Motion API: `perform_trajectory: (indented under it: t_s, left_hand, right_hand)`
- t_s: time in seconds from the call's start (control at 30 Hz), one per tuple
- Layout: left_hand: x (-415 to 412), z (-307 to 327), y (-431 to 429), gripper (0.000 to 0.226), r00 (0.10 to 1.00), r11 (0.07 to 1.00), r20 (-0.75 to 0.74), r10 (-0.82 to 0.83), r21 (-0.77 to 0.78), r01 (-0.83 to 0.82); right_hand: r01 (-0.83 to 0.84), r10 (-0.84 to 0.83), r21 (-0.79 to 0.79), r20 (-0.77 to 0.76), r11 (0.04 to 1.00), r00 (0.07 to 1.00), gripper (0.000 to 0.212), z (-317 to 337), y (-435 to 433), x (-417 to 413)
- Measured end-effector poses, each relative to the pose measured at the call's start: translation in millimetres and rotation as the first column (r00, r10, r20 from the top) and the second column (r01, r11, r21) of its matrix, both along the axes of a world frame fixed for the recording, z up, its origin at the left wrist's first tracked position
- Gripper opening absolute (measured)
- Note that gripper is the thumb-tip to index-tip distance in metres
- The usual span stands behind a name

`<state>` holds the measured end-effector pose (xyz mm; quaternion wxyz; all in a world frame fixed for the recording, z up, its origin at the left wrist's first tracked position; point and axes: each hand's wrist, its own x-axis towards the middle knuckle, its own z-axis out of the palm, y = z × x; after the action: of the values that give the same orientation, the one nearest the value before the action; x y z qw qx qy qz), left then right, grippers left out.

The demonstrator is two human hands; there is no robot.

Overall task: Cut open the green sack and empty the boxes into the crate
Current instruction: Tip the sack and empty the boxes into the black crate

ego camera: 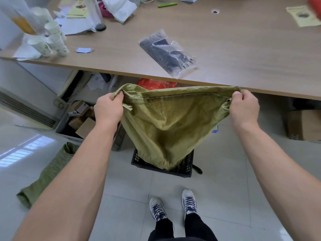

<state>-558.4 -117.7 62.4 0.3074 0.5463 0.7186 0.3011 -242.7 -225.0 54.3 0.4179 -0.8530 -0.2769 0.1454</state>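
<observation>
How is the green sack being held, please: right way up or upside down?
Upside down: both hands grip the stitched end of the green sack, its other end hanging into the black crate.

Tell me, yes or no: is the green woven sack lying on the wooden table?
No, both hands hold the green woven sack up over the black plastic crate on the floor.

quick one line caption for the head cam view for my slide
Both hands, left and right, hold the green sack upside down by its stitched end over the black crate beside the table.
</observation>
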Motion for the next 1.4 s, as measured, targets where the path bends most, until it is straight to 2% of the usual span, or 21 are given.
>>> perform_trajectory:
  t_s: [0.07, 0.1, 0.17, 0.23, 0.33, 0.4, 0.5, 0.57, 0.63, 0.9, 1.03, 1.17, 1.3, 1.4]
  left_hand:
    - [-2, -1, -4, 0.04, 0.994, 0.993, -0.078, -0.07, -0.097, 0.063]
    - [-4, 1, -6, 0.041, 0.993, 0.993, -0.091, -0.078, -0.092, 0.069]
    - [-8, 10, -2, 0.04, 0.999, 0.999, 0.007, -0.036, -0.006, 0.036]
    - [-6, 16, 6, 0.036, 0.994, 1.0, 0.112, 0.001, 0.013, -0.002]
    - [1, 12, -1, 0.033, 0.996, 0.99, 0.005, -0.085, -0.117, 0.085]
    - [0, 11, -5, 0.034, 0.998, 0.994, -0.025, -0.063, -0.088, 0.06]
    - [-3, 19, 3, 0.034, 0.992, 0.998, 0.123, 0.017, -0.058, -0.01]
    - [-5, 23, 6, 0.031, 0.98, 0.994, 0.201, 0.003, -0.104, 0.018]
    - [-7, 27, 7, 0.031, 0.98, 0.992, 0.193, -0.051, -0.1, 0.072]
    - [-17, 39, 13, 0.035, 0.985, 0.998, 0.165, -0.051, -0.019, 0.055]
    - [-22, 46, 17, 0.031, 0.968, 0.998, 0.246, -0.048, -0.034, 0.058]
    - [-30, 56, 25, 0.025, 0.939, 0.999, 0.341, -0.032, 0.026, 0.024]
    - [-33, 51, 23, 0.031, 0.968, 0.999, 0.248, -0.031, -0.025, 0.038]
    - [-32, 63, 29, 0.035, 0.955, 0.998, 0.297, 0.002, 0.052, -0.019]
  right_hand:
    - [-0.01, 0.009, -0.083, -0.012, 0.997, 1.0, 0.029, -2, -4, -2]
    - [-0.014, 0.013, -0.084, -0.011, 0.996, 1.0, 0.029, -2, -8, -3]
    - [-0.009, 0.009, 0.023, -0.018, 1.0, 1.0, 0.027, 4, -9, -3]
    - [0.009, -0.003, 0.115, -0.051, 0.993, 0.999, 0.027, 11, -3, -2]
    - [-0.05, 0.049, -0.014, -0.052, 0.999, 0.997, 0.027, 8, -3, -9]
    - [-0.053, 0.052, -0.022, -0.055, 0.998, 0.997, 0.027, 9, -6, -10]
    - [-0.037, 0.039, 0.042, -0.047, 0.998, 0.998, 0.026, 20, -3, -3]
    - [-0.041, 0.04, -0.007, -0.041, 0.999, 0.998, 0.027, 22, -3, 0]
    - [-0.025, 0.023, -0.043, -0.052, 0.999, 0.998, 0.025, 23, -5, 6]
    - [-0.02, 0.02, -0.007, 0.055, 1.0, 0.998, 0.03, 40, -3, 23]
    - [0.019, -0.02, -0.015, -0.064, 1.0, 0.998, 0.029, 45, 3, 24]
    - [0.075, -0.061, 0.145, -0.099, 0.987, 0.993, 0.024, 58, 12, 31]
    - [0.08, -0.071, 0.089, -0.1, 0.993, 0.992, 0.027, 57, 16, 33]
    - [0.117, -0.102, 0.182, -0.092, 0.976, 0.991, 0.031, 65, 18, 33]
